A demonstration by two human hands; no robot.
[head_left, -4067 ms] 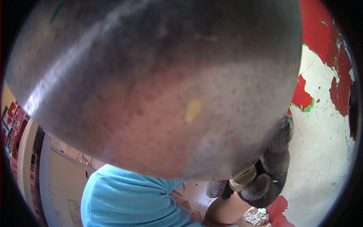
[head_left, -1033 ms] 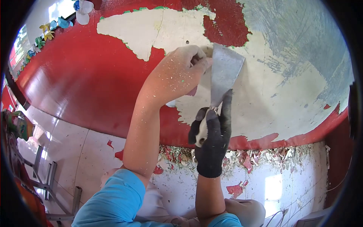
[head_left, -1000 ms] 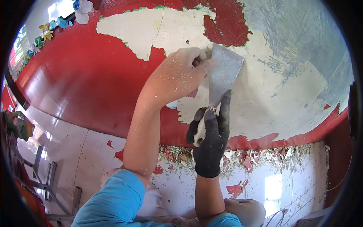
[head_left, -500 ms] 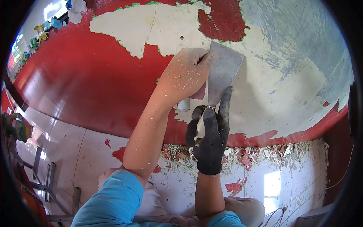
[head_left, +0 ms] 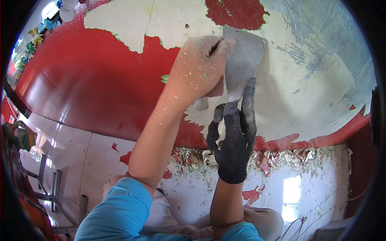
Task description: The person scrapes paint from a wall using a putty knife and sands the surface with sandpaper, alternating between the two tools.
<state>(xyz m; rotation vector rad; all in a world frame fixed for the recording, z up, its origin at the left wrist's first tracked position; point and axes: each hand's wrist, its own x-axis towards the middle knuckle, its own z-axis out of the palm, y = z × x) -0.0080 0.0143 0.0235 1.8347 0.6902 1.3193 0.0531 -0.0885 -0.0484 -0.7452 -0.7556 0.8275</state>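
My bare left hand, dusted with pale flecks, is closed against the curved surface, its thumb at the left edge of a scraper blade. A dull red flap of peeled paint hangs from under its fingers and appears to be pinched there. In my right hand, in a black glove, is the handle of a wide metal scraper, one finger stretched along the blade. The blade lies over the cream area, its broad edge pointing up. Around it are red paint and a stripped cream patch.
Paint chips pile along the base of the surface on the pale tiled floor. Metal legs stand at lower left. Coloured paper flowers line the upper left. A small round hole marks the cream area.
Both hands and the scraper have shifted slightly up and to the right across the surface. The camera view has tilted a little, and both hands keep their holds.
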